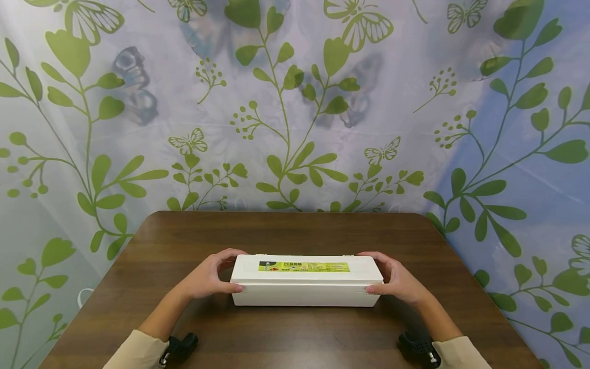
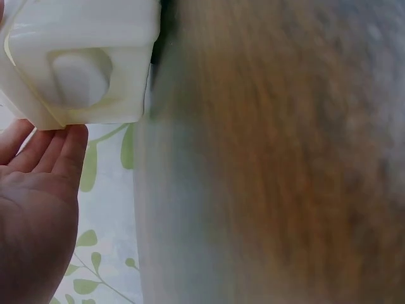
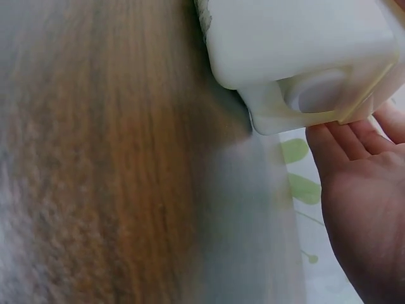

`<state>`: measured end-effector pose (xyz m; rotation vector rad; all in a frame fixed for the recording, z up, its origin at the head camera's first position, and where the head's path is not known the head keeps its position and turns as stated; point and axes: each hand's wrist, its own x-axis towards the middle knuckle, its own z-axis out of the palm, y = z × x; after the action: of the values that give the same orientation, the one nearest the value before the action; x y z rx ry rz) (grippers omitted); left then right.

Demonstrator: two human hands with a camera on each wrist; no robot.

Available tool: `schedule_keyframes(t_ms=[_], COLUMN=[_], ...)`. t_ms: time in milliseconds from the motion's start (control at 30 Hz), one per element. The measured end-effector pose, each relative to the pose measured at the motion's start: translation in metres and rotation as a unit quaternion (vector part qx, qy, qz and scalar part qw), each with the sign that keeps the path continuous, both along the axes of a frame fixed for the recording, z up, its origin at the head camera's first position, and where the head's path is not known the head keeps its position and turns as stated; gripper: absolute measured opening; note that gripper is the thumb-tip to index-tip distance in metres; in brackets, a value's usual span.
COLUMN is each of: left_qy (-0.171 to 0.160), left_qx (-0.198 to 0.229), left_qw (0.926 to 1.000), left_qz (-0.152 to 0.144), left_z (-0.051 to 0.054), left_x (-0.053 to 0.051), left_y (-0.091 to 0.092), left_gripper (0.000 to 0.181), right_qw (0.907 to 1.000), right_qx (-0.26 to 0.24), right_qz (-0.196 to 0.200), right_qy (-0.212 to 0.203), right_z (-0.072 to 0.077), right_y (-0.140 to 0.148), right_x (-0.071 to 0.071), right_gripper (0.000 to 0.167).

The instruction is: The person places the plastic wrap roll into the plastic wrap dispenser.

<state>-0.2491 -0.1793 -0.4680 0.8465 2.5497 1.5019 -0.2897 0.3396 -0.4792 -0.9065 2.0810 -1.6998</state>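
A long white cling film box [image 1: 304, 295] with a yellow-green label [image 1: 304, 267] on its lid lies crosswise in front of me. My left hand [image 1: 211, 275] holds its left end, thumb on the front face and fingers toward the back. At the opposite end, my right hand [image 1: 400, 279] grips it the same way. Both wrist views show a round whitish piece, on the left [image 2: 81, 79] and on the right [image 3: 321, 92], in an opening in the box's end. The lid looks closed, and what is inside is mostly hidden.
Beneath the box is a brown wood-grain table [image 1: 295, 335] with rounded far corners. A curtain [image 1: 295, 118] printed with green leaves and butterflies hangs behind and beside it. Black wrist straps, left [image 1: 180, 349] and right [image 1: 418, 349], are on my wrists.
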Motion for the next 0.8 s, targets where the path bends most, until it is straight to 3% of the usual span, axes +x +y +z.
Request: schedule_keyframes(t_ms=[500, 800], left_qy=[-0.018, -0.045], left_qx=[0.014, 0.022], left_qw=[0.9995, 0.9985], left_qz=[-0.021, -0.019], left_z=[0.0013, 0.0053], left_x=[0.0023, 0.0052], left_y=[-0.0005, 0.0018], left_gripper=[0.067, 0.068], right_qw=[0.9999, 0.9989], right_qx=[-0.002, 0.035], right_qz=[-0.005, 0.009], right_qy=[-0.014, 0.029], right_z=[-0.0005, -0.0025], right_y=[0.0014, 0.0034], right_x=[0.0027, 0.0055], right_gripper=[0.079, 0.095])
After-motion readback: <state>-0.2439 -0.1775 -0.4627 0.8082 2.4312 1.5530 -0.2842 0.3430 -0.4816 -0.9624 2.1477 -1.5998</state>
